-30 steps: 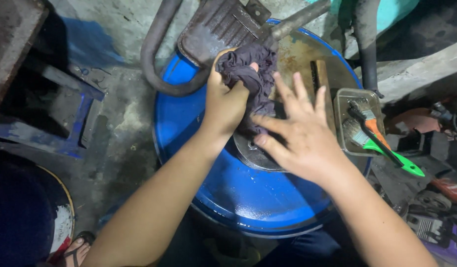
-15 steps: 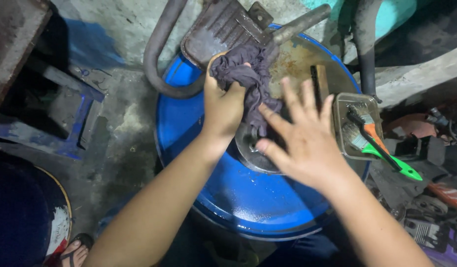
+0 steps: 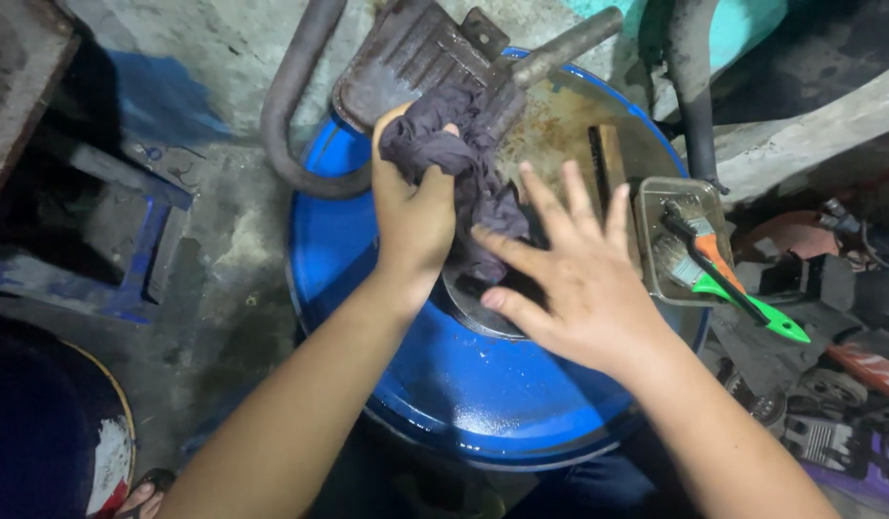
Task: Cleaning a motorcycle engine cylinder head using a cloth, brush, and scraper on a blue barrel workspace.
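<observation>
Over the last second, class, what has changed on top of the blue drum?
The left hand, gripping the dark rag, slid it up toward the ribbed metal part. The right hand stays spread flat. Blue drum and tray of brushes unchanged.

No packages, labels, signs or screens appear in this view; the surfaces in sight, near and far, left and right, carry no readable panel, wrapper or display of any kind.
</observation>
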